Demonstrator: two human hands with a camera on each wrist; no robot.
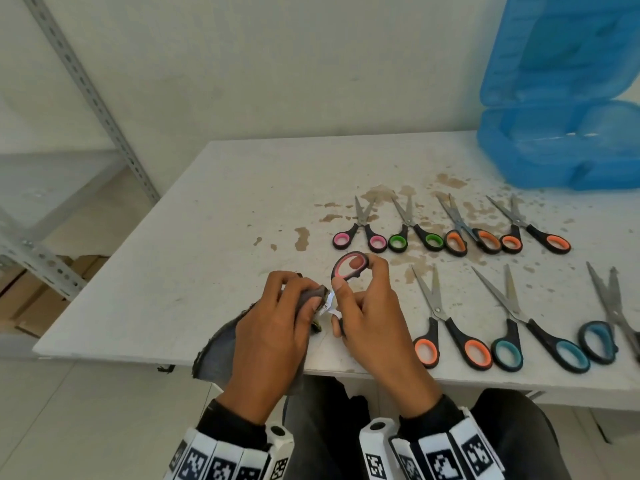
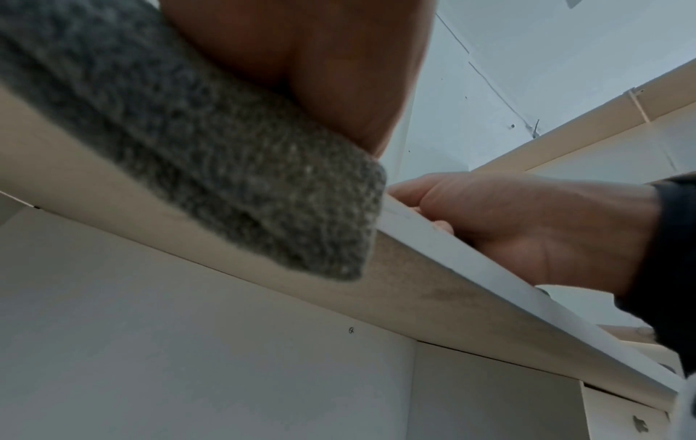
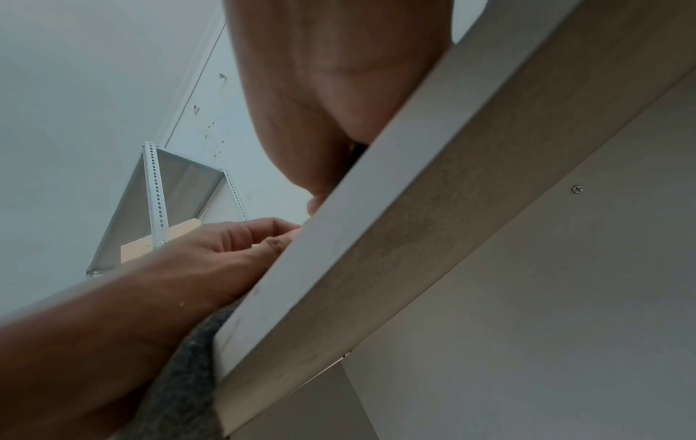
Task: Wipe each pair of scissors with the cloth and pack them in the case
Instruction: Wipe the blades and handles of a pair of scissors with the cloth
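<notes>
Nearby, seven scissors (image 1: 450, 230) in rows, blue case (image 1: 561, 98) behind

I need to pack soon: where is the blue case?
In the head view, the open blue case stands at the table's far right corner, behind the rightmost orange-handled scissors.
</notes>
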